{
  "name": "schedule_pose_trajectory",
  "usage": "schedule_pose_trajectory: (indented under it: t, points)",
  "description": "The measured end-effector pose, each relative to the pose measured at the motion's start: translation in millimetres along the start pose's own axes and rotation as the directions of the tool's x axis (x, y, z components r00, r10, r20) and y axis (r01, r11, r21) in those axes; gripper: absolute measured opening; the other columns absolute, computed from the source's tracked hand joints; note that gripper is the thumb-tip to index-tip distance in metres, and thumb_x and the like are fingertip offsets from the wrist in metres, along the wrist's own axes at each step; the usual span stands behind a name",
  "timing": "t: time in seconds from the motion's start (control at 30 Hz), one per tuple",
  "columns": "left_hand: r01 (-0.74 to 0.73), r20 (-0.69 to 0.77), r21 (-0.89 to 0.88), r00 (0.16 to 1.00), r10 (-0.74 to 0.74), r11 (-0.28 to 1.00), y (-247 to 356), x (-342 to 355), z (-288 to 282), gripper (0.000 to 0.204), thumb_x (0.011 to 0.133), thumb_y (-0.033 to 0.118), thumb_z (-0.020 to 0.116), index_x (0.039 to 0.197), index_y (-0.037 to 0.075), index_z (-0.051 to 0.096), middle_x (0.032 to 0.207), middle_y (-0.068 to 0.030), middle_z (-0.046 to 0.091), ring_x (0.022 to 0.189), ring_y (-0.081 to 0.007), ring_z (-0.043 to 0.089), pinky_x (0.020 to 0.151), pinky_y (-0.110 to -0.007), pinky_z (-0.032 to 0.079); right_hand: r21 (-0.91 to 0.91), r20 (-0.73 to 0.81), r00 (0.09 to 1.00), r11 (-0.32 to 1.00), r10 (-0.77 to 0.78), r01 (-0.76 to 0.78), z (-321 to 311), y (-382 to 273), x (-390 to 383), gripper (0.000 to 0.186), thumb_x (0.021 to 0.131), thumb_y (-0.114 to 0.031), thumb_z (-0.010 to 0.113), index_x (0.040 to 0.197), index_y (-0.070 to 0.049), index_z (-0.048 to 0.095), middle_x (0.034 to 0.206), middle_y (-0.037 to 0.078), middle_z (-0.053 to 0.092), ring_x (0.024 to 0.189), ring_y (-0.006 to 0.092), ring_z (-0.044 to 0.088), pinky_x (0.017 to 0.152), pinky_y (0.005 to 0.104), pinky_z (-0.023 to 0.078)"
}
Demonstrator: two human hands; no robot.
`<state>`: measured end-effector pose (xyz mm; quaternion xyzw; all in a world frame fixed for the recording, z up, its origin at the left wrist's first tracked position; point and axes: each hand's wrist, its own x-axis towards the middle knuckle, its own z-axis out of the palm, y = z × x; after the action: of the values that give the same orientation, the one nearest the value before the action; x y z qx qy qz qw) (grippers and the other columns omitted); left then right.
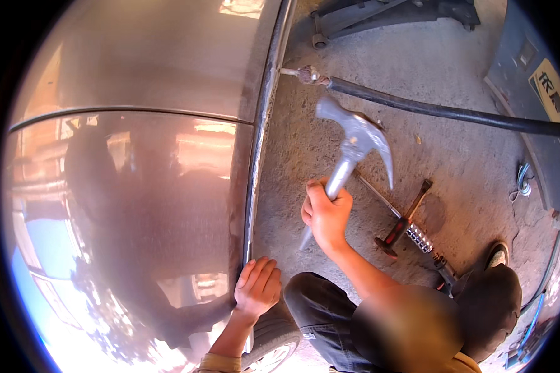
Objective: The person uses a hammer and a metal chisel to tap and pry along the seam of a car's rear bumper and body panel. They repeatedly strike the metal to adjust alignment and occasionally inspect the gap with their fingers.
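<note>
My right hand [326, 211] grips the handle of a metal claw hammer [359, 137], raised over the concrete floor beside a glossy bronze-grey car body [143, 186]. The hammer head is slightly blurred. My left hand [258, 286] is closed with curled fingers over the panel's long metal edge [251, 217], near a wheel [274, 351]. Below and right of the hammer, a red-and-black handled tool [395, 236] lies across a long slide-hammer puller [419, 239].
A black hose [429, 109] with a metal fitting [308, 75] crosses at the top. Beyond it is a dark jack [379, 18]. A grey cabinet [519, 74] stands at right, with coiled cable [522, 180] beside it. My bent knees [491, 304] are at the bottom.
</note>
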<state>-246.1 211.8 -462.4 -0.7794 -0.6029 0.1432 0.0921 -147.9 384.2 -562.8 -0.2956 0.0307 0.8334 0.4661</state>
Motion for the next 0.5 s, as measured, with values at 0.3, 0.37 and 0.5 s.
schedule_pose_trajectory:
  t: [0.3, 0.37, 0.5]
  points:
    - [-0.044, -0.044, 0.051, 0.998, 0.047, 0.998, -3.4, 2.4, -6.4, 0.008, 0.082, 0.013, 0.06, 0.085, 0.01, 0.067, 0.099, -0.0044, 0.07, 0.103, -0.0191, 0.066, 0.108, -0.036, 0.039, -0.131, 0.034, 0.983, 0.976, 0.179, -0.173, 5.1, 15.5, -14.7, 0.026, 0.094, -0.01, 0.064, 0.072, -0.007, 0.05, 0.055, -0.003, 0.043, 0.042, 0.0065, 0.04, 0.038, 0.0248, 0.03]
    - [-0.037, -0.047, 0.036, 0.998, 0.039, 0.999, -3.3, -1.4, -7.4, 0.009, 0.081, 0.013, 0.061, 0.086, 0.009, 0.067, 0.1, -0.0054, 0.07, 0.104, -0.0207, 0.067, 0.108, -0.038, 0.04, -0.058, 0.029, 0.994, 0.993, 0.102, -0.101, 5.5, 14.6, -16.3, 0.023, 0.096, -0.008, 0.062, 0.075, -0.006, 0.051, 0.056, -0.003, 0.042, 0.043, 0.006, 0.039, 0.039, 0.0246, 0.03]
    - [-0.038, -0.079, 0.036, 0.996, 0.041, 0.999, -4.1, -9.2, -5.0, 0.014, 0.079, 0.014, 0.061, 0.089, 0.007, 0.069, 0.107, -0.0083, 0.07, 0.109, -0.0238, 0.065, 0.108, -0.042, 0.041, -0.022, 0.057, 0.998, 0.999, 0.035, -0.034, 7.4, 14.0, -19.6, 0.022, 0.096, -0.009, 0.061, 0.076, -0.005, 0.052, 0.055, -0.003, 0.043, 0.044, 0.0067, 0.041, 0.04, 0.0263, 0.032]
